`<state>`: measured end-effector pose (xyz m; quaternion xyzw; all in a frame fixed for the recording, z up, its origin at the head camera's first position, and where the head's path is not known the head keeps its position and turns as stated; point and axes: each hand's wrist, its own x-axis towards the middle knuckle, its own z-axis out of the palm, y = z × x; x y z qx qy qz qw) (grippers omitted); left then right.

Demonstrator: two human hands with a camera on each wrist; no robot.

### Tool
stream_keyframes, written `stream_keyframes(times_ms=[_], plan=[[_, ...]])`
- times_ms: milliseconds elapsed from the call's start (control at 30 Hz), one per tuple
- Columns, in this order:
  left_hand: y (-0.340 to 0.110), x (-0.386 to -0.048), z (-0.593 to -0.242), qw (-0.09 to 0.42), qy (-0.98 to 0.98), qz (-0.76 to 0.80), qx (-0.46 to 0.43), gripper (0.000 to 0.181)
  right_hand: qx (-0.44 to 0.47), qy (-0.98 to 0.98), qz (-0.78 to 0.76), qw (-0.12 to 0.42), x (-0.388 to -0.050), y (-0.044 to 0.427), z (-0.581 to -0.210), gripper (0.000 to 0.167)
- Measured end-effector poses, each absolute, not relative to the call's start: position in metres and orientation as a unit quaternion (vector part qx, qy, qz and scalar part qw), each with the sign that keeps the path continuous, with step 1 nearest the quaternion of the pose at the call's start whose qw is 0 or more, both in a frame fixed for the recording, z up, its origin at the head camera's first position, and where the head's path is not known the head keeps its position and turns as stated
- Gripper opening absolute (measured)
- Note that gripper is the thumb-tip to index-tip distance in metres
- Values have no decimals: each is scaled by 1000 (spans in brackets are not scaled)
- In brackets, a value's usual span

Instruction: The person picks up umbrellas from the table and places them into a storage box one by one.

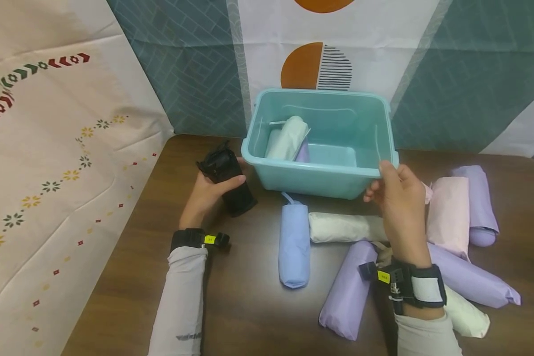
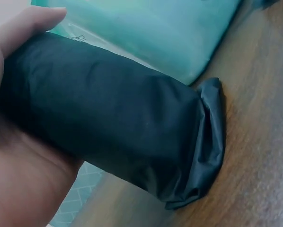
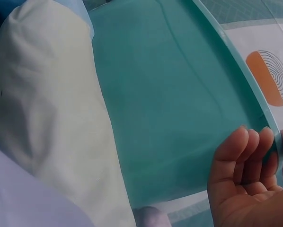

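Note:
My left hand grips a black folded umbrella just left of the turquoise plastic bin. In the left wrist view, the thumb lies along the upper side of the black umbrella, and its gathered cloth end is close to the table. My right hand holds the bin's front right corner, thumb on top of the rim and fingers curled below it. From the right wrist, the curled fingers show against the rim. Inside the bin, a pale green folded umbrella leans over a purple one.
Before the bin lie a blue umbrella, a pale green one and a purple one. More umbrellas lie to the right, among them a pink one and a lilac one. Patterned cloth hangs behind the wooden table.

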<state>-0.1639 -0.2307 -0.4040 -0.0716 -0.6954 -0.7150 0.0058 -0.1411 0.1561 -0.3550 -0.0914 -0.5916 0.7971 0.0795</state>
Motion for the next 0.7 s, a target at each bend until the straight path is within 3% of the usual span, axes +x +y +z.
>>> stream_keyframes(times_ms=[367, 700], plan=[[-218, -165, -406, 4, -695, -714, -84, 46, -102, -591, 797, 79, -139, 161, -358, 36], [-213, -162, -407, 51, -700, -711, -50, 41, -96, -595, 794, 80, -138, 157, -355, 36]])
